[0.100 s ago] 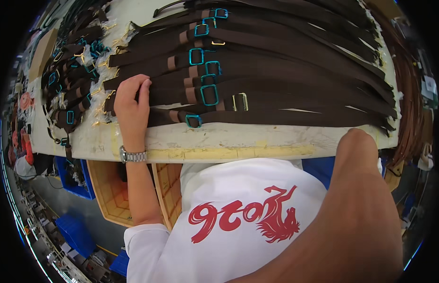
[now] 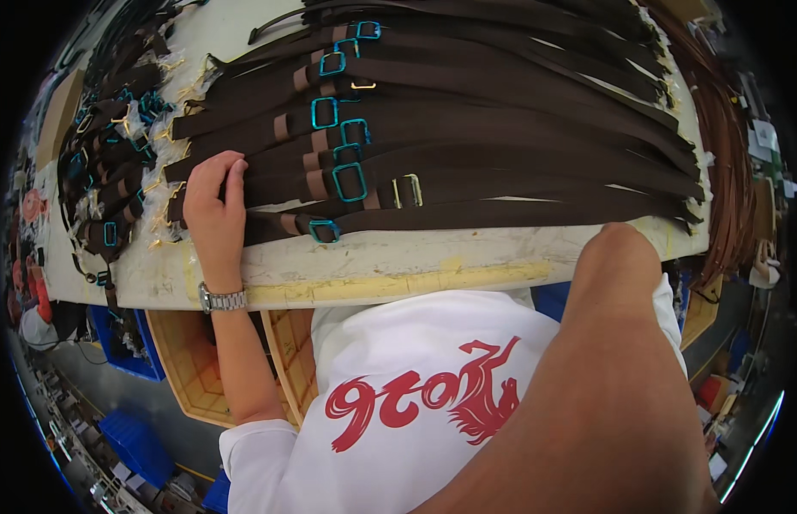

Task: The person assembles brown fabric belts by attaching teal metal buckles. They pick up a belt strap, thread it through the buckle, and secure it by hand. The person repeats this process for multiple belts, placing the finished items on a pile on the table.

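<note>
Many dark brown belts (image 2: 501, 128) lie side by side across a white worktable (image 2: 373, 257), with blue-wrapped buckles (image 2: 349, 182) near their left ends. My left hand (image 2: 214, 210), a metal watch on its wrist, lies on the left ends of the nearest belts. Its fingers are curled over them and the thumb is hidden. My right forearm (image 2: 604, 368) rises from the lower right, close to the camera, and reaches the table's front edge. My right hand itself is hidden behind it.
A heap of short dark straps with blue buckles (image 2: 107, 163) covers the table's left end, among clear wrapping. Reddish-brown straps (image 2: 728, 154) hang off the right end. Wooden crates (image 2: 188, 360) and blue bins (image 2: 128, 343) stand under the table.
</note>
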A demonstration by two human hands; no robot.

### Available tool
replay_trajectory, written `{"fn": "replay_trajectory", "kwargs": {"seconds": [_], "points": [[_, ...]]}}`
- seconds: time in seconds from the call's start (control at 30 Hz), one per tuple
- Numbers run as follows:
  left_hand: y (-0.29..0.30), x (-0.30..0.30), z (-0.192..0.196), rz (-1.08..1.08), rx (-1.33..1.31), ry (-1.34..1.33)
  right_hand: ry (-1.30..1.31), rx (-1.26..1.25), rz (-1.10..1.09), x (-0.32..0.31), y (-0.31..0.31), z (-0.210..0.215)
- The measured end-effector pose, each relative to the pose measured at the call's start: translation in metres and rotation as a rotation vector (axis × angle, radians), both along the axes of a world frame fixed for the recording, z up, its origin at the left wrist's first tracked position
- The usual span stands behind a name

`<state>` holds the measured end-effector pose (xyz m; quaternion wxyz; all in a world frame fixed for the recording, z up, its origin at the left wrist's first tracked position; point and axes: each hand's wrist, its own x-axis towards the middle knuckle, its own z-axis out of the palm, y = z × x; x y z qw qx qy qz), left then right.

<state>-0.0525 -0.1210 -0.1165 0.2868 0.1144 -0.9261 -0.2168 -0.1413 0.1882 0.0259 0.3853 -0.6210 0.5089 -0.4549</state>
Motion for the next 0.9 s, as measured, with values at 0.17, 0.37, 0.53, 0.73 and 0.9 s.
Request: {"fn": "replay_trajectory", "kwargs": {"seconds": [0.17,0.37,0.53,0.73,0.9], "points": [[0.001,-0.001,0.000,-0.014,-0.010,-0.004,-0.016,0.041,0.000,-0.003,0.011,0.006],[0.000,0.000,0.000,-0.024,-0.017,0.014,-0.063,0.134,0.050,-0.009,0.056,0.042],[-0.002,0.001,-0.003,-0.018,-0.033,0.030,-0.111,0.190,0.118,-0.016,0.080,0.071],[-0.003,-0.002,-0.004,-0.014,-0.031,0.049,-0.175,0.215,0.166,-0.020,0.078,0.087],[-0.005,-0.003,-0.001,-0.007,-0.048,0.061,-0.245,0.254,0.200,-0.030,0.065,0.103]]}}
